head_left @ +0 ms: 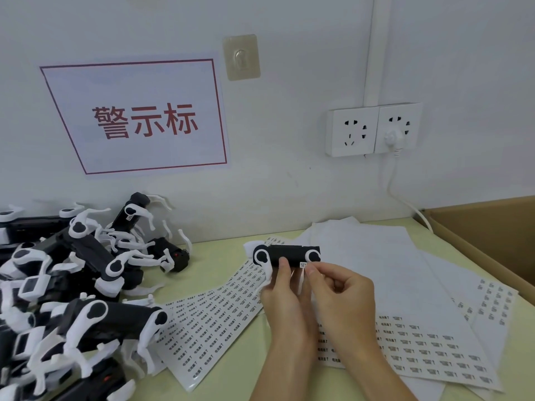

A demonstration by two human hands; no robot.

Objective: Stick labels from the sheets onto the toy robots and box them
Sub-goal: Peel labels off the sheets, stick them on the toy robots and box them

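While held above the pale table (220, 256), toy robot (286, 254) in left hand (282, 296), long black body level, white-capped joints at both ends; fingers wrapped under and behind, thumb up against near face. White legs hanging down, mostly hidden by both hands. Right hand (340, 287) pinching small white label (303, 265) between thumb and forefinger, label touching lower edge of body near right joint. Print on label too small to read; cannot tell whether stuck down.

Under the hands: label sheets (220, 325) fanned across table, rows of tiny printed stickers, text not legible. Further sheets (434, 354) to the right, partly covered by forearms, one corner cut off at bottom edge. Blank backing sheets (376, 256) behind, overlapping, count unclear.

Far left: heap of toy robots (81, 285), black bodies and white limbs tangled, cropped by left and bottom edges, number impossible to tell. Cardboard box (486, 235) at right, only one wall and rim in view, contents hidden. On wall: red-framed sign (139, 117), double socket (373, 130) with one plug and cable.
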